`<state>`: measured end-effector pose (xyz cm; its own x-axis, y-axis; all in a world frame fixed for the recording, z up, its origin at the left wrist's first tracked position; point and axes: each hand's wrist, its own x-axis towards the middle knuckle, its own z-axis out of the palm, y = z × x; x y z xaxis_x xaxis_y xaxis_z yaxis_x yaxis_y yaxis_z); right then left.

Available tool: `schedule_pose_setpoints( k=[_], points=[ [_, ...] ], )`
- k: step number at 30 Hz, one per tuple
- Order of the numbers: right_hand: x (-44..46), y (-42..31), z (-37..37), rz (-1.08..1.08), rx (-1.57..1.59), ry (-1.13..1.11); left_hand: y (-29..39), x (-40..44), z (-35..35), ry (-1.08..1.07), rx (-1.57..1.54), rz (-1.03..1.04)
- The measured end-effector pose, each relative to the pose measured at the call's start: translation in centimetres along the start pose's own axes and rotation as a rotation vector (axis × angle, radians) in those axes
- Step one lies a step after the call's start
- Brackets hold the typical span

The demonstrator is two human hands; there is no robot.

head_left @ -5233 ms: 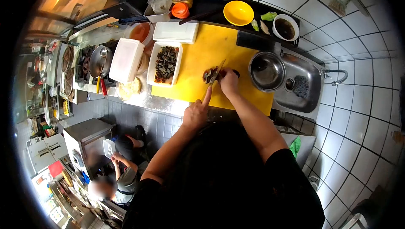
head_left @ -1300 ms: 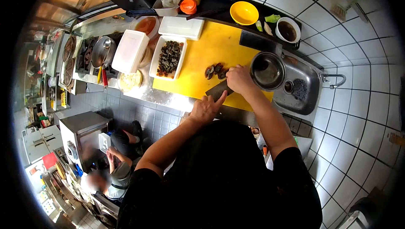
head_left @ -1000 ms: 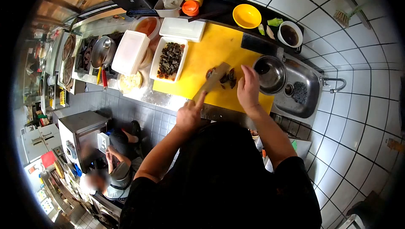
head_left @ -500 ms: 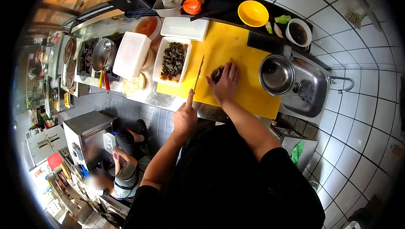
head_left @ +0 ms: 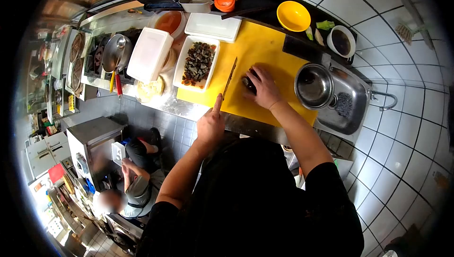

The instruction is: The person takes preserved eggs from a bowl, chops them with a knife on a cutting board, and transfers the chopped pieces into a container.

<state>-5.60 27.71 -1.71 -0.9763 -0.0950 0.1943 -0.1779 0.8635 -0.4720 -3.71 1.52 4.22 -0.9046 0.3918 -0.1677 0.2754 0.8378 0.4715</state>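
On the yellow cutting board [head_left: 265,48], my right hand [head_left: 265,89] rests over dark, shiny food pieces [head_left: 248,83], its fingers curved round them and partly hiding them. My left hand [head_left: 211,123] is closed on the handle of a knife, forefinger stretched along it, at the board's near edge. The knife blade [head_left: 230,78] stands edge-on, left of the pieces and apart from them. Left of the blade, a white tub [head_left: 178,75] holds many dark cut chunks [head_left: 198,62].
Right of the board, a metal bowl [head_left: 313,85] sits at the sink [head_left: 352,117]. A yellow bowl [head_left: 293,15] and a bowl of dark liquid [head_left: 340,41] stand behind. Leftward are white lids [head_left: 150,54] and a pan [head_left: 117,53]. Another person [head_left: 139,186] is at lower left.
The knife has moved left off the food pieces and turned edge-on. My right hand has come from beside the pieces onto them, then shifted slightly right. The camera view has shifted a little.
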Motion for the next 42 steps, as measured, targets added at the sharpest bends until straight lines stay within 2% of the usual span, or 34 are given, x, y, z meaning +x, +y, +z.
schedule_pose_setpoints(
  k=[3, 6, 12, 18, 24, 30, 36, 39, 42],
  points=[
    [0.5, -2.1, -0.4, 0.192, 0.001, 0.024, -0.1, 0.4, 0.2, 0.025, -0.013, 0.028],
    [0.8, -2.4, 1.4, 0.268, -0.143, 0.132, 0.2, 0.6, 0.0, -0.048, 0.036, -0.009],
    [0.3, -1.1, 3.0, 0.168, 0.070, 0.164, -1.0, 1.1, 0.7, -0.075, 0.106, 0.099],
    [0.3, -1.0, 1.7, 0.132, 0.055, 0.196, -0.1, 1.4, 0.0, -0.203, 0.285, 0.072],
    [0.2, -0.7, 1.2, 0.126, 0.067, 0.124, 0.3, 1.8, -0.4, -0.158, 0.263, 0.162],
    [0.1, -0.7, 1.6, 0.135, 0.113, 0.195, 1.8, 3.2, -1.3, -0.196, 0.281, 0.276],
    [-0.3, 0.7, 3.0, 0.114, 0.048, 0.081, 2.0, 4.9, 0.4, -0.242, 0.374, 0.254],
    [-0.6, 1.0, 3.2, 0.080, 0.023, 0.147, 2.2, 5.6, 0.9, -0.208, 0.359, 0.279],
    [-0.1, 0.6, 2.1, 0.078, 0.068, 0.118, 2.6, 5.7, 0.1, -0.199, 0.350, 0.274]
  ],
)
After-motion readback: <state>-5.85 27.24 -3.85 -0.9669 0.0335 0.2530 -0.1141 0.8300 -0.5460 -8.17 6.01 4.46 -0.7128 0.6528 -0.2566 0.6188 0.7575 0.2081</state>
